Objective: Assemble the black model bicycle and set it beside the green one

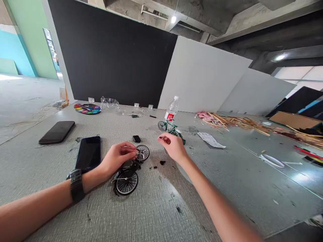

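Note:
My left hand, with a dark band on its wrist, is closed in a pinch on the front end of a black miniature bicycle. The bicycle's front wheel shows just beyond the fingertips, and its rear wheel is nearer to me on the table. To the right, raised above the tabletop, my right hand has its thumb and fingers pressed together. Something dark and tiny may be at those fingertips, too small to name. Behind that hand stands a green miniature bicycle, partly hidden by it.
Two phones lie left on the grey table. A small black box and dark bits are near the bicycle. Farther back are a paint palette, a bottle, a paper sheet and wooden sticks.

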Demonstrator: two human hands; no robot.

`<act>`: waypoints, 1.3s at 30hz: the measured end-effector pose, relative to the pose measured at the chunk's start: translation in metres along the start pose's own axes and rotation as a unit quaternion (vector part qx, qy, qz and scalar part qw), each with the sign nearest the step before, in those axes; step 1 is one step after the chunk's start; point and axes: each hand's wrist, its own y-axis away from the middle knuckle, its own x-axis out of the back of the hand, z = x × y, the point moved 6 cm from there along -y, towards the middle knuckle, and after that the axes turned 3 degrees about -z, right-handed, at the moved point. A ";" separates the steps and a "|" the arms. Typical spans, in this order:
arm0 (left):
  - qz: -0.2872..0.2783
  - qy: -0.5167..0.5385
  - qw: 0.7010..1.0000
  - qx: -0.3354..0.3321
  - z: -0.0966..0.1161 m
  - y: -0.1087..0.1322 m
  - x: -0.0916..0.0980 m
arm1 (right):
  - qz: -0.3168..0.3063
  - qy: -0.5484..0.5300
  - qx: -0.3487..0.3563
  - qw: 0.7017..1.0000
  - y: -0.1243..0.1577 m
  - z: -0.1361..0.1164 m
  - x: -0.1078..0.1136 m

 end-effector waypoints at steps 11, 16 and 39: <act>0.024 0.084 0.995 -0.046 0.002 0.000 0.004 | 0.001 -0.031 0.132 0.991 0.009 -0.048 -0.012; 0.030 0.098 0.993 -0.057 0.005 0.001 0.006 | -0.080 -0.163 0.133 0.974 0.020 -0.082 -0.026; 0.162 -0.014 0.982 -0.091 0.008 0.002 0.020 | -0.027 -0.111 -0.050 0.992 0.014 -0.039 -0.031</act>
